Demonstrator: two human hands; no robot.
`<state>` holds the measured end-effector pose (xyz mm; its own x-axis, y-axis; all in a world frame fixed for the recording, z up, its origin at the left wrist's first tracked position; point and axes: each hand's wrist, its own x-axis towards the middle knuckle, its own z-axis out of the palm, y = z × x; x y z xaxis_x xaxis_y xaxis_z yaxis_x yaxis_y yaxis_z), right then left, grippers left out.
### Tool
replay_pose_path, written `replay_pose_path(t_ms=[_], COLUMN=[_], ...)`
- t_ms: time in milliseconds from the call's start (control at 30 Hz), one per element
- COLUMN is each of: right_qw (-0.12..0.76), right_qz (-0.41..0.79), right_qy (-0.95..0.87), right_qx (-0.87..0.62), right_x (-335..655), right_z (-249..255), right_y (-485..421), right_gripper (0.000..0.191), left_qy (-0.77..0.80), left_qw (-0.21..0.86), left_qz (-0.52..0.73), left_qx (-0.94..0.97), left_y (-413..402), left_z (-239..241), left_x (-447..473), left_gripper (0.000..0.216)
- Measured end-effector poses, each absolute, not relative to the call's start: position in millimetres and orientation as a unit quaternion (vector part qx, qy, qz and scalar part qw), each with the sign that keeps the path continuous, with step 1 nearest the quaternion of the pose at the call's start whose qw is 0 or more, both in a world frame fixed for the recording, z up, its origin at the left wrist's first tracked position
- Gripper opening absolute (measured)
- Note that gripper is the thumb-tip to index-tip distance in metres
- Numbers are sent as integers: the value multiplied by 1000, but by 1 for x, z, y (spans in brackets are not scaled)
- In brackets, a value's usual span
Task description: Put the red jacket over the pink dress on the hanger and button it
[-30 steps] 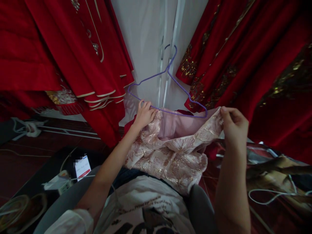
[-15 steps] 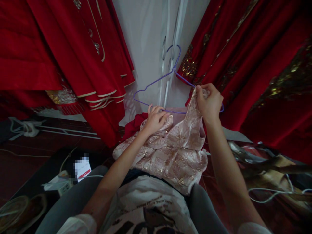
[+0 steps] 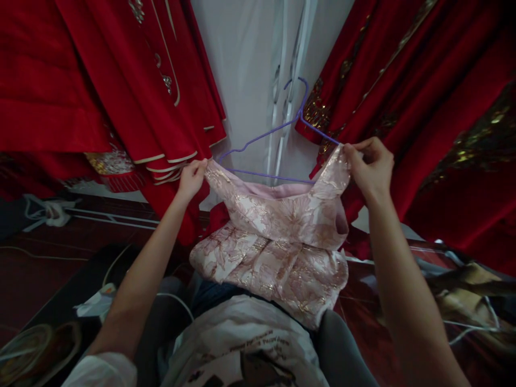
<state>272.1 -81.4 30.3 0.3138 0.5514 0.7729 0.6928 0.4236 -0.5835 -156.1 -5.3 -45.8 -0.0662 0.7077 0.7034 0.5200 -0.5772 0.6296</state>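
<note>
A pink brocade garment (image 3: 278,236) with gold floral pattern hangs spread in front of me, over my lap. A thin purple wire hanger (image 3: 278,134) sits inside its neckline, hook pointing up toward the white wall. My left hand (image 3: 191,177) pinches the garment's left shoulder at the hanger's left end. My right hand (image 3: 371,166) pinches the right shoulder, fingers closed on the fabric at the hanger's right end.
Red embroidered robes (image 3: 100,86) hang at the left, and more red robes with gold trim (image 3: 423,97) at the right. A white wall panel (image 3: 258,64) stands between them. Cables and a white power strip (image 3: 97,303) lie on the dark floor at lower left.
My left hand left the hanger's bottom bar and moved up-left to the garment's left shoulder. The garment is now stretched out across the hanger between both hands.
</note>
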Motion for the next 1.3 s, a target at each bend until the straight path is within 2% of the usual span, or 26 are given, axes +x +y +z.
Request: replay_pose_path(t_ms=[133,233,600,900,1000,1167,1300], right_qw=[623,641,643,652,652,649,664], right_qz=[-12,9,-72,-60,-57,-67,-16], right_qy=[-578,-578,-580,-590,-590,-591,-600], right_qx=[-526,-504,-496,-472,-473,-475,-445], right_x=[272,272,286,280,280,283,281], right_z=[29,28,28,27,26,26,19], right_y=[-76,-74,-68,-74,-73,-72,-69], right_gripper=[18,19,12,12,12,12,12], left_qy=[493,491,413,458,455,408,365], left_qw=[142,143,55,45,40,30,23], left_qz=[571,586,550,574,570,557,523], left_qx=[641,629,724,677,683,723,770], left_y=[2,-1,11,-2,-4,-3,-4], left_z=[-63,-63,-3,-51,-53,-15,26], left_x=[-174,-169,-140,-168,-172,-148,-107], left_gripper=[44,44,44,43,43,47,48])
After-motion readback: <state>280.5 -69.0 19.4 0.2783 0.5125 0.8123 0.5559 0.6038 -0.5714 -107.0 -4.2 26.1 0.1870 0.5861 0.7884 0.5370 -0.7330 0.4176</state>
